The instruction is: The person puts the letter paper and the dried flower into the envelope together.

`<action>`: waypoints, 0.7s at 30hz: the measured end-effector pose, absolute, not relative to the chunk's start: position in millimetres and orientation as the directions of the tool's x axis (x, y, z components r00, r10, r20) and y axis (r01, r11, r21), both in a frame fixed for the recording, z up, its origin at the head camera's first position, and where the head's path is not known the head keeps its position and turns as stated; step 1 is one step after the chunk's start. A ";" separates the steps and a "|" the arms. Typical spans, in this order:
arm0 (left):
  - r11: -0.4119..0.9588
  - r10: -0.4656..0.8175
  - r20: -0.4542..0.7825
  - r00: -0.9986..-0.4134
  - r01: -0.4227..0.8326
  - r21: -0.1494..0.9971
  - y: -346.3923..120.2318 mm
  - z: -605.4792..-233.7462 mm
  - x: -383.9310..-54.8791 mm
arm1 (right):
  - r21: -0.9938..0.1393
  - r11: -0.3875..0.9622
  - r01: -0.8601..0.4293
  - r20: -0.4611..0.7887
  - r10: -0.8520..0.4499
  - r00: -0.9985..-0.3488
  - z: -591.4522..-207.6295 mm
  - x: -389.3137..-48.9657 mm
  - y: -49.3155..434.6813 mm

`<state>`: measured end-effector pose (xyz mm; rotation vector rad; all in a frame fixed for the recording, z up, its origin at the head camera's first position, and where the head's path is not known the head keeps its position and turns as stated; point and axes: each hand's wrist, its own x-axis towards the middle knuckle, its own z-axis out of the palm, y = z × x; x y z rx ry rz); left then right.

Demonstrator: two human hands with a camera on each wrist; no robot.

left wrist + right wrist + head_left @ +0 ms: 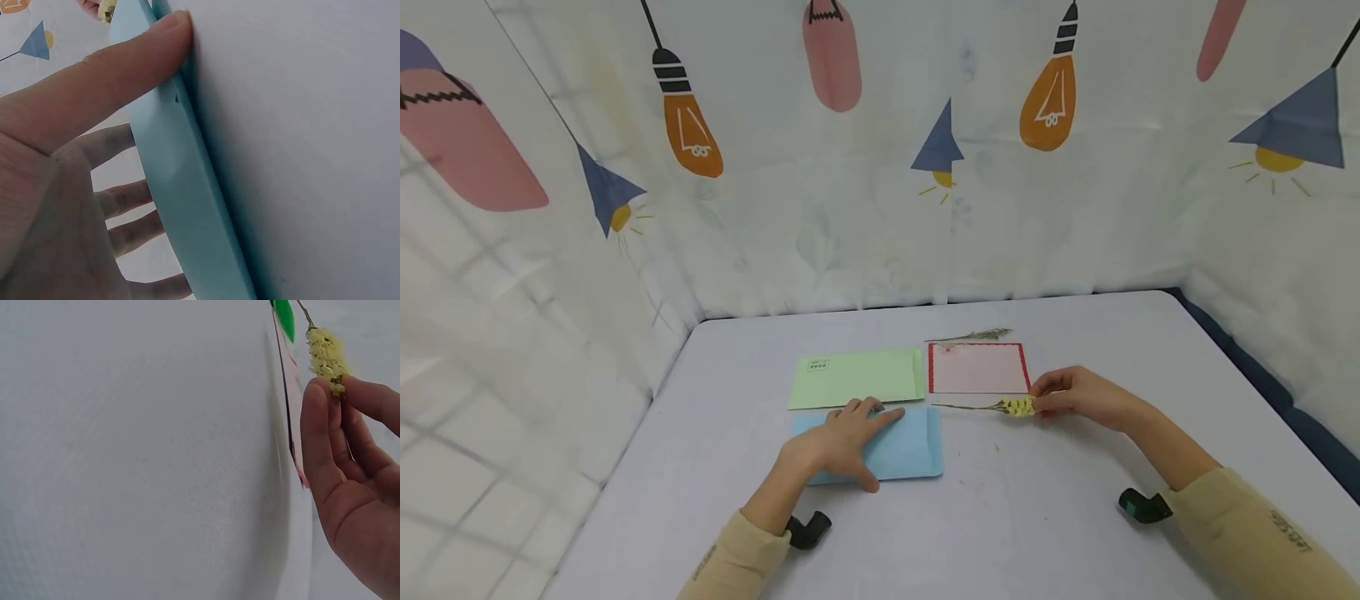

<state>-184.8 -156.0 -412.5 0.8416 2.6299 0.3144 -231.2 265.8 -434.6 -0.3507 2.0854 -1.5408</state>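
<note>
My left hand (pixel 841 442) lies with spread fingers over the light blue envelope (pixel 913 446) near the table's middle. In the left wrist view the thumb (pixel 119 78) touches the edge of that envelope (pixel 184 206). Just below the red-bordered pink card (pixel 977 368), my right hand (pixel 1086 397) pinches a dried yellow flower (pixel 1017 407) by its head, the stem pointing left. The right wrist view shows the yellow flower head (pixel 326 353) between thumb and fingertip. A green envelope (pixel 857 379) sits behind the blue one.
Behind the pink card lies a thin dried sprig (pixel 992 333). A few small crumbs (pixel 997 447) dot the white tablecloth (pixel 1037 517) to the right of the blue envelope. White curtains (pixel 880 217) printed with lamps stand along the table's back and sides.
</note>
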 end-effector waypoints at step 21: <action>0.810 0.578 -0.272 -0.770 0.502 0.303 -156.2 -414.8 -182.9 | -0.936 0.344 0.078 -0.278 -0.583 -0.764 -440.4 -231.3 235.5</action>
